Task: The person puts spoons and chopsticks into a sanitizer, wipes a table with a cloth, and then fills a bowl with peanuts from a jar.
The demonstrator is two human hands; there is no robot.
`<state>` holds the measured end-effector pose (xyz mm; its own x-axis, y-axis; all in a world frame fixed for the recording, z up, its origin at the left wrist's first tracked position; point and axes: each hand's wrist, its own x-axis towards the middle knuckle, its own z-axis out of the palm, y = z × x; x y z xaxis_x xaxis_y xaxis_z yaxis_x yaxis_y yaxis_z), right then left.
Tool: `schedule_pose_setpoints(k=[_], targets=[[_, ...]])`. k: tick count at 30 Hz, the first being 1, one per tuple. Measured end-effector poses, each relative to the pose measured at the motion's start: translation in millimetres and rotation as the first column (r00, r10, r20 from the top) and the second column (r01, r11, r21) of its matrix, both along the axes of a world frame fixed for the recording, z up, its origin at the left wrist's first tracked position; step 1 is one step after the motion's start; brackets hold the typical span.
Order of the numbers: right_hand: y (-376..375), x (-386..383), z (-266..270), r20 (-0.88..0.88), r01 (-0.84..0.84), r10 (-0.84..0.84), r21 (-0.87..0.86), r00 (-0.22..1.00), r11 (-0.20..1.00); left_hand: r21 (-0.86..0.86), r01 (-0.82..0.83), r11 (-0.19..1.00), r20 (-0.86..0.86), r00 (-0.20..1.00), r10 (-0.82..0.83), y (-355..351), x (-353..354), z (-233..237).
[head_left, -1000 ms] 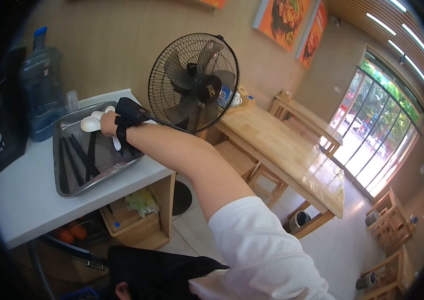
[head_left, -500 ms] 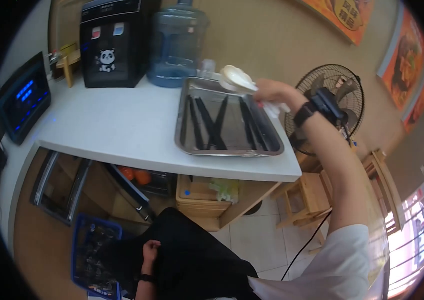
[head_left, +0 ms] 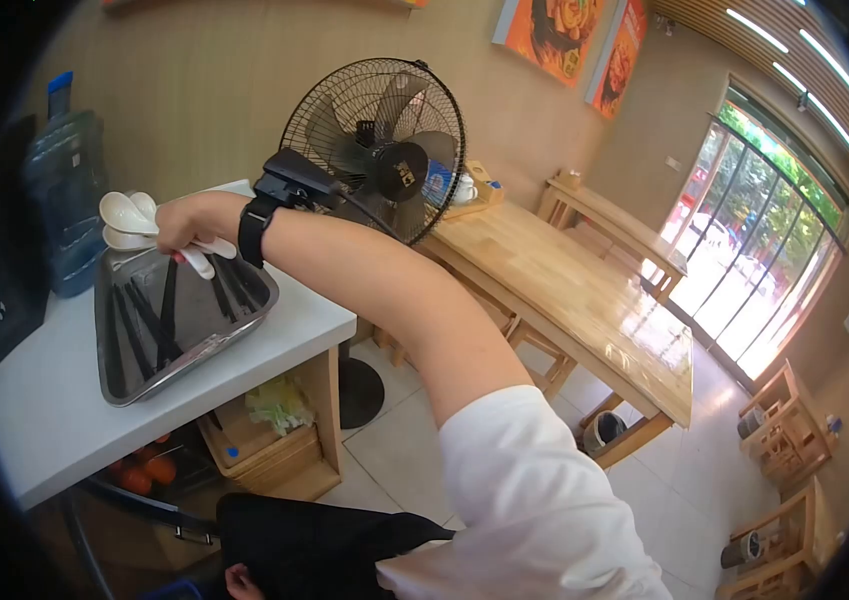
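My right hand (head_left: 184,222) is closed around several white soup spoons (head_left: 127,218). Their bowls stick out to the left of my fist and their handles to the lower right. This hand is above the far edge of a metal tray (head_left: 122,385) on the white counter. Long black sticks (head_left: 166,310), which look like chopsticks, lie in the tray, some crossing. At the bottom edge, only a small part of my left hand (head_left: 241,582) shows, beside the black apron (head_left: 314,535); its fingers cannot be made out.
A blue water jug (head_left: 69,200) and a black dispenser (head_left: 9,270) stand left of the tray. Beyond the white counter (head_left: 54,400) is a black fan (head_left: 384,150). A wooden table (head_left: 544,270) extends to the right. Wooden trays (head_left: 264,440) sit on the shelf below.
The view has swung to the right, bringing the wooden tables and window into sight. My right hand still grips the spoons over the tray. Less of my left hand shows.
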<state>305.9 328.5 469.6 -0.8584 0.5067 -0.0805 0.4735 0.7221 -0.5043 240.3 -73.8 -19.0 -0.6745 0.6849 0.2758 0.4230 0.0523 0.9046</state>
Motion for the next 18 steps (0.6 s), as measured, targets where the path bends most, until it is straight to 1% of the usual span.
schedule_pose_setpoints(k=[1, 2, 3, 5, 7, 8, 9, 10, 11, 12, 13, 14, 15, 16, 17, 18], targets=[[-5, -2, 1, 0.017, -0.046, 0.046, 0.01, 0.999, 0.999, -0.001, -0.011, 1.0, -0.002, 1.0, 0.011, 2, 7, 24], [-11, -3, 1, 0.033, -0.086, 0.086, 0.016, 0.996, 0.996, 0.011, -0.074, 0.997, -0.167, 0.983, 0.075, 4, 13, 51], [-23, -2, 1, 0.033, -0.086, 0.086, 0.014, 0.996, 0.996, 0.032, -0.129, 0.991, -0.324, 0.937, 0.133, 7, 15, 73], [-56, -3, 3, -0.009, -0.194, 0.194, -0.026, 0.981, 0.981, 0.114, -0.205, 0.972, -0.451, 0.861, 0.235, 9, 9, 98], [-103, 16, 15, 0.012, -0.352, 0.352, 0.003, 0.936, 0.936, 0.15, -0.311, 0.939, -0.525, 0.779, 0.342, 12, 0, 124], [-121, 20, 13, 0.015, -0.404, 0.404, 0.058, 0.915, 0.913, 0.201, -0.349, 0.915, -0.576, 0.713, 0.399, 19, -14, 126], [-140, 31, 14, 0.051, -0.453, 0.45, 0.059, 0.891, 0.89, 0.248, -0.396, 0.884, -0.626, 0.631, 0.458, 26, -27, 127], [-145, 38, -3, -0.043, -0.491, 0.509, 0.206, 0.86, 0.847, 0.148, -0.374, 0.916, -0.676, 0.638, 0.37, 35, -35, 141], [-147, 38, -19, -0.02, -0.635, 0.636, 0.05, 0.771, 0.771, 0.148, -0.354, 0.923, -0.673, 0.648, 0.357, 49, -28, 173], [-172, 53, -25, -0.227, -0.701, 0.665, -0.281, 0.712, 0.655, 0.146, -0.373, 0.916, -0.717, 0.598, 0.357, 53, -29, 194], [-177, 58, -47, -0.141, -0.659, 0.644, -0.213, 0.752, 0.722, 0.093, -0.422, 0.902, -0.727, 0.59, 0.351, 51, -31, 199], [-188, 58, -60, -0.074, -0.625, 0.641, -0.333, 0.764, 0.706, 0.002, -0.529, 0.848, -0.716, 0.591, 0.371, 48, -39, 174], [-199, 56, -73, 0.036, -0.567, 0.619, -0.361, 0.785, 0.74, -0.053, -0.564, 0.824, -0.73, 0.585, 0.353, 44, -46, 150], [-209, 53, -87, 0.1, -0.483, 0.576, -0.442, 0.811, 0.756, -0.104, -0.606, 0.789, -0.755, 0.565, 0.334, 42, -51, 118], [-205, 48, -114, 0.139, -0.503, 0.59, -0.393, 0.795, 0.77, -0.294, -0.556, 0.777, -0.625, 0.727, 0.283, 38, -54, 96], [-194, 41, -146, 0.149, -0.394, 0.541, -0.533, 0.828, 0.749, -0.433, -0.526, 0.732, -0.536, 0.803, 0.26, 36, -57, 84]])
